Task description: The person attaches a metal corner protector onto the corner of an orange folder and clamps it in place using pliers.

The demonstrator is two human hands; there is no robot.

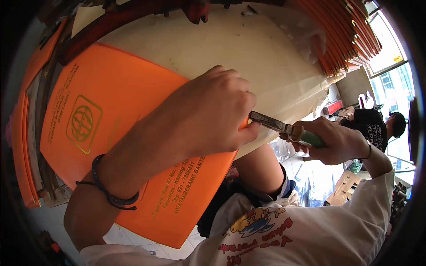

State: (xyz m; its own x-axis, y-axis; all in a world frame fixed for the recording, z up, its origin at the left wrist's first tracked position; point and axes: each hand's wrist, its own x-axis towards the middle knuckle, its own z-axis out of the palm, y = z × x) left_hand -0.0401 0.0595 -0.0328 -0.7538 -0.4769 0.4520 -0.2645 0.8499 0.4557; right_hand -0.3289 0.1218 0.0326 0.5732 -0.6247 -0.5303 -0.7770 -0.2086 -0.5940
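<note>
An orange folder [128, 88] with gold printed lettering and a round emblem in a square frame lies tilted under my left forearm. My left hand [222, 111] is closed at its right-hand edge, fingers curled and thumb pressed in, with a bit of orange showing between them. My right hand [333, 139] is wrapped round the green handle of a pair of pliers [270, 122]. The metal jaws reach the folder's edge right beside my left thumb. Whether the jaws are clamped on the folder is hard to make out.
A pale sheet-covered worktop [213, 40] lies beyond the folder. A stack of orange folders [339, 35] with metallic corners stands at the upper right. A dark red metal frame [128, 17] crosses the top. Another person [370, 126] in black is at the right, near windows.
</note>
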